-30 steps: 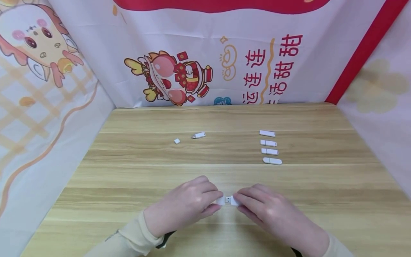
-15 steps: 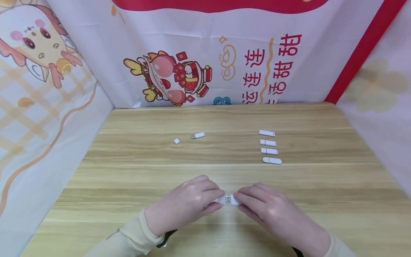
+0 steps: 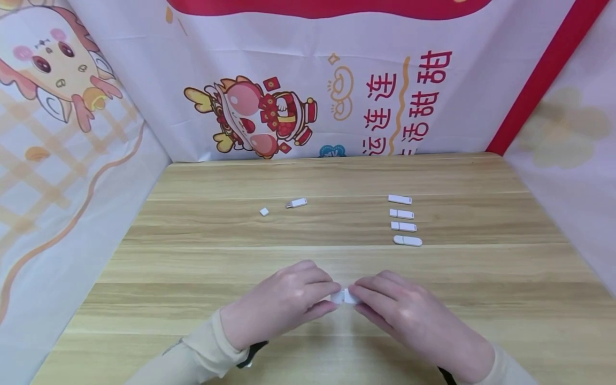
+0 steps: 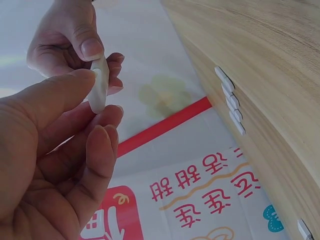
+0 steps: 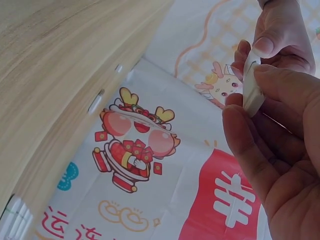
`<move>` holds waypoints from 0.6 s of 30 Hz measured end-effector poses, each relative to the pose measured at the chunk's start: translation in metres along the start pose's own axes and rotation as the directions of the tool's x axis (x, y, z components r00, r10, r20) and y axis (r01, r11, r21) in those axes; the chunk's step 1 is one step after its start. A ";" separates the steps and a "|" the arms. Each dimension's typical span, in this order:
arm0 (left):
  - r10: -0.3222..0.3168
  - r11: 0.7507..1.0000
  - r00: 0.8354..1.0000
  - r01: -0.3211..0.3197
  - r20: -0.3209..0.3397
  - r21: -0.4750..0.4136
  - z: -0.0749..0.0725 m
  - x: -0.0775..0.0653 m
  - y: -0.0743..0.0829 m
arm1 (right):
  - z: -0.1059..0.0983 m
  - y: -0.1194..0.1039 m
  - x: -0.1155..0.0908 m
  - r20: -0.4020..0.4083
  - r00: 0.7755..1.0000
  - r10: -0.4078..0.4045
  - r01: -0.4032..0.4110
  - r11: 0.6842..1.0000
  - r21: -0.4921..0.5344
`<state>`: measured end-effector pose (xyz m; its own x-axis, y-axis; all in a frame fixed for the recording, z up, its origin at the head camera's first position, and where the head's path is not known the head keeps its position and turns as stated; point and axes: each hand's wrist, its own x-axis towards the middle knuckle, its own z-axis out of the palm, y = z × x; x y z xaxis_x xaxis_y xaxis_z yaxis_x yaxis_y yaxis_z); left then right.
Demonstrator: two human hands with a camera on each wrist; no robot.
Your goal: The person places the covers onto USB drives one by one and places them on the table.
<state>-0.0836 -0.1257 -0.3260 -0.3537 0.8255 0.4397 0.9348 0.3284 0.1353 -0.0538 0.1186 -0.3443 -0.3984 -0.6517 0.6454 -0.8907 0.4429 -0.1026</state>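
Note:
In the head view, low over the front of the table, my left hand [image 3: 284, 302] pinches the white cap [image 3: 337, 297] of a USB stick. My right hand [image 3: 416, 315] grips the stick's white body [image 3: 352, 296] from the other side. Cap and body meet almost end to end, with a thin seam between them and no metal plug showing. Seen from the left wrist, the white stick [image 4: 100, 82] runs between both thumbs. The right wrist view has the same stick [image 5: 253, 97] pinched at each end; the fingers hide much of it.
Farther back on the wooden table [image 3: 216, 251] lie a small loose white cap [image 3: 264, 212] and an uncapped USB stick [image 3: 297, 202]. To the right, several white USB sticks [image 3: 403, 227] lie in a column. Printed cloth [image 3: 289, 48] walls the back and sides.
My left hand has moved slightly right, bringing the cap over the metal plug, which showed between the two pieces before. My right hand has barely moved.

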 end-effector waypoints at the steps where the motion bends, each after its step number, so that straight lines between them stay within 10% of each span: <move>1: 0.000 1.000 1.000 0.000 0.001 -0.001 0.000 0.001 0.000 | 0.000 0.000 0.000 0.002 1.000 -0.001 0.001 1.000 -0.003; 18: 0.050 0.998 0.998 -0.052 -0.045 -0.044 0.003 0.010 -0.007 | -0.003 0.006 0.004 0.034 0.999 0.014 -0.014 1.000 -0.008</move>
<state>-0.0937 -0.1183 -0.3254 -0.3050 0.8194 0.4854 0.9523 0.2649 0.1512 -0.0602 0.1205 -0.3399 -0.4179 -0.6660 0.6179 -0.8833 0.4568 -0.1052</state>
